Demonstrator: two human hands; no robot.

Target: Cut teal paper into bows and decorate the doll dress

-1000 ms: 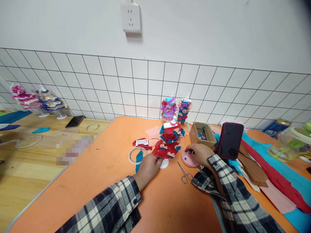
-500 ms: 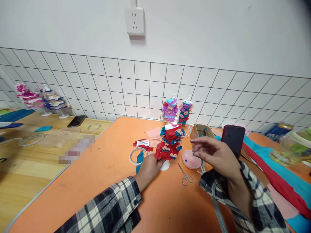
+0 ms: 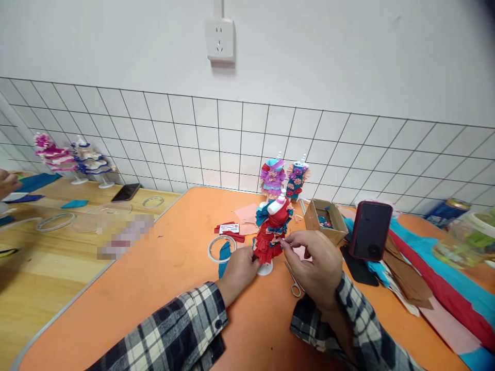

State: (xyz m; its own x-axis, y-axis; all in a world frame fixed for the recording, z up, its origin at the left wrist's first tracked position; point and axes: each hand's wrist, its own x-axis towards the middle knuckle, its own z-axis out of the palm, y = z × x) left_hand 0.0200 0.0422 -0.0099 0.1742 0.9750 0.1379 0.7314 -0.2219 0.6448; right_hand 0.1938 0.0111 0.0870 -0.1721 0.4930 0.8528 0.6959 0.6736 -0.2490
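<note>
A miniature dress form [image 3: 271, 234] in a red ruffled crepe-paper dress with blue and pink bows stands on a round white base, leaning slightly. My left hand [image 3: 240, 268] grips it low at the skirt's left side, fingertips partly hidden behind the ruffles. At the skirt's right side, my right hand [image 3: 315, 260] has thumb and index finger pinched; whatever lies between them is too small to make out. Below that hand lie metal scissors [image 3: 296, 289], partly covered. A pink bowl [image 3: 300, 251] is mostly hidden behind the same hand.
A white tape roll [image 3: 210, 252] and paper scraps lie left of the form. Two dressed forms [image 3: 273, 178] stand behind. Rightward are a cardboard box [image 3: 328, 229], an upright phone [image 3: 370, 232] and crepe strips [image 3: 441, 265]. Another person's hand [image 3: 8, 183] shows far left.
My right hand has moved left and down from above the pink bowl to the skirt, its fingers now pinched. The dress form has turned and tilted within my left hand's hold.
</note>
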